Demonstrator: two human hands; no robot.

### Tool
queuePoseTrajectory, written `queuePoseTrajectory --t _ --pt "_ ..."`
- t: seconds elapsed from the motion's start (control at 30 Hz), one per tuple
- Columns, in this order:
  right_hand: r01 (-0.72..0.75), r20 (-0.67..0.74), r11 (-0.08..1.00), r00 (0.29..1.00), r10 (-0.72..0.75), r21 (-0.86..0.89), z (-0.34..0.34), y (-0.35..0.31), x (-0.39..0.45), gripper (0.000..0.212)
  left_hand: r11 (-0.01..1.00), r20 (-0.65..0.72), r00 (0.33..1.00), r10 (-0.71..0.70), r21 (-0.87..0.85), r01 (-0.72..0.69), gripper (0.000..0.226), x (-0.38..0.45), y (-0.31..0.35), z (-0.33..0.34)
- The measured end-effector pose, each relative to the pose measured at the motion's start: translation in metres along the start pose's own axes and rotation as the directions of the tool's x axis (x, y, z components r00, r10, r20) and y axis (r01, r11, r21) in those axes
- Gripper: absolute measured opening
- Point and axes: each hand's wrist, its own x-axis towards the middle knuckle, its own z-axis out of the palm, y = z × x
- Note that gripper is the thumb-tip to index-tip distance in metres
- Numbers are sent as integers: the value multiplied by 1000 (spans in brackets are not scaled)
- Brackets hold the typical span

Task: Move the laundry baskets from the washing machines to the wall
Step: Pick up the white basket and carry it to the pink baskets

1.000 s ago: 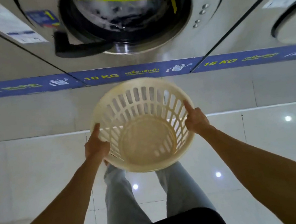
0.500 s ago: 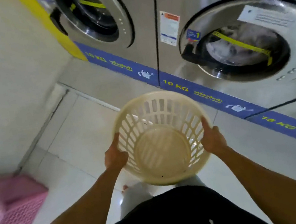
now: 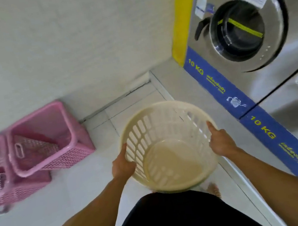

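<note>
A round cream laundry basket (image 3: 165, 122) with slotted sides hangs in the air in front of me, empty. My left hand (image 3: 122, 165) grips its left rim and my right hand (image 3: 220, 142) grips its right rim. Two pink rectangular mesh baskets (image 3: 52, 142) stand on the floor against the white wall (image 3: 57, 49) at the left. Steel washing machines (image 3: 247, 26) with round doors line the right side.
A blue strip marked 10 KG (image 3: 217, 85) runs along the machines' base, on a raised tiled step. A yellow edge (image 3: 182, 20) marks the end machine next to the wall. Pale floor tiles (image 3: 82, 190) lie between me and the pink baskets.
The view has swung left, away from the machines toward the wall corner. The cream basket stays held in both hands. The pink baskets have come fully into view.
</note>
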Motion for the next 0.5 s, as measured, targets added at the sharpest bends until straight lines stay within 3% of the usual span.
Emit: queuePoseTrajectory --t 0.37,0.5 --pt "307 33 942 952 -305 -134 24 -208 55 75 981 -206 962 -181 -105 163 79 80 -77 -113" --pt "354 65 924 935 -348 -142 31 -254 84 74 978 -193 962 -191 -119 170 83 114 -86 -141"
